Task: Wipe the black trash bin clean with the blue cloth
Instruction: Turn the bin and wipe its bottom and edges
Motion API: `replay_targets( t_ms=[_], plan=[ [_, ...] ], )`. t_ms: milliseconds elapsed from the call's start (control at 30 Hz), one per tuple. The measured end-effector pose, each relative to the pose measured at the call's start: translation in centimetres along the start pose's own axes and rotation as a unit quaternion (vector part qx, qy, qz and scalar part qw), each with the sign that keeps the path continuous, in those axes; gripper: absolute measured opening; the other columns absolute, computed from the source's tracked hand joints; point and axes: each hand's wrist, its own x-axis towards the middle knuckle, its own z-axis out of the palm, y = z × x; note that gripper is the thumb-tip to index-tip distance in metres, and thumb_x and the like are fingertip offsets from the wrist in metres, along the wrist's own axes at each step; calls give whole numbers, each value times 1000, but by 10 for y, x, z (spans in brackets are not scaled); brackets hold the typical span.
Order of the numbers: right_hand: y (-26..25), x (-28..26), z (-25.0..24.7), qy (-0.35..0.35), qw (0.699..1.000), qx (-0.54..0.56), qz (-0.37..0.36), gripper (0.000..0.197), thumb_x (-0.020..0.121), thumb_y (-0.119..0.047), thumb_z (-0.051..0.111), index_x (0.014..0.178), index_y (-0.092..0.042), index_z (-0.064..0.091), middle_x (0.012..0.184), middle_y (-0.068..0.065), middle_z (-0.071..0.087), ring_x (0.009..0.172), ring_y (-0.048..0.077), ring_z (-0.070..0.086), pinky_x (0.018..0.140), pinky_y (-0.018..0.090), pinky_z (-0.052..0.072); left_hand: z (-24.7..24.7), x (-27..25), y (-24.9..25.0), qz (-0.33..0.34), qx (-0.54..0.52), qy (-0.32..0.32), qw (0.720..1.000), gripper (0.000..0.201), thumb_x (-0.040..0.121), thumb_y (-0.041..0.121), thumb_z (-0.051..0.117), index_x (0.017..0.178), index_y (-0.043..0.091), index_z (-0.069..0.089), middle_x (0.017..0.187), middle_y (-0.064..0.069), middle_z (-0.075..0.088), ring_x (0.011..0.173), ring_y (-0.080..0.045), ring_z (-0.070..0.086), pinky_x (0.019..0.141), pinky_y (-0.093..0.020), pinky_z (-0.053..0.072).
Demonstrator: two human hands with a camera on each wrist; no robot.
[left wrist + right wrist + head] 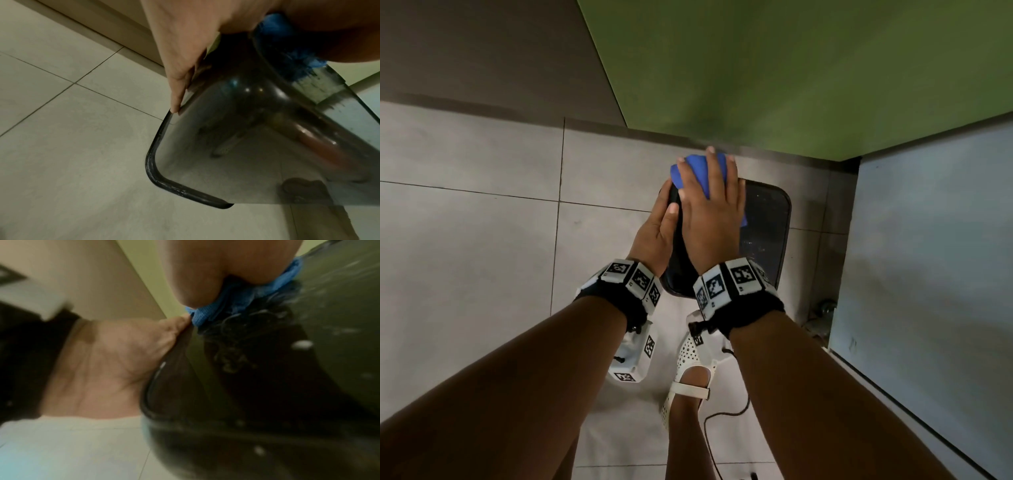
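While the black trash bin (767, 236) stands on the tiled floor (465, 222) in the corner below the green wall (791, 68), we see our right hand (710, 219) spread over the bunched blue cloth (697, 168), grasping it against the bin's upper left edge. Our left hand (654, 236) lies along the bin's left side, fingers extended, thumb (671, 210) against the rim; it appears to brace rather than clench, though the right wrist view is blurred. Pale streaks mark the bin's surface. A white perforated shoe (688, 373) stands just beside the bin, and a light blue panel (928, 257) lies to the right.
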Motion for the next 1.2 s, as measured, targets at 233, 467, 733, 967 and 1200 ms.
replay_targets(
  t_ms=[233,467,733,967,1200],
  plan=[
    [27,0,-3,63,997,-2,47,43,85,-10,56,127,-21,55,143,15,40,134,43,30,106,60,26,5,-3,0,-11,13,41,999,46,101,28,27,146,30,20,142,6,40,121,1,35,96,-5,29],
    [-1,2,-2,-5,999,36,24,43,91,-19,43,134,-23,46,150,10,30,140,38,16,111,55,11,4,-1,-2,-8,-11,32,999,46,101,25,28,147,26,21,137,13,36,128,-2,33,103,-9,29],
    [41,-11,-17,48,940,18,336,48,98,-25,39,141,-38,26,156,9,0,141,39,4,111,57,6,7,-2,2,-15,22,34,999,47,101,29,25,147,32,15,142,9,36,126,-3,32,90,4,28],
    [52,-7,-28,38,968,37,245,46,96,-21,42,139,-36,34,154,7,16,127,34,29,105,48,27,6,-12,-5,-28,-33,-18,999,47,99,30,26,144,35,14,139,4,37,125,-10,37,104,-29,34],
    [53,11,-33,-79,995,60,-27,57,84,-18,54,139,-23,39,143,9,40,124,36,41,103,50,33,6,-41,0,-26,83,171,981,27,96,28,42,117,12,36,106,1,51,98,-23,51,85,-30,39]
  ],
)
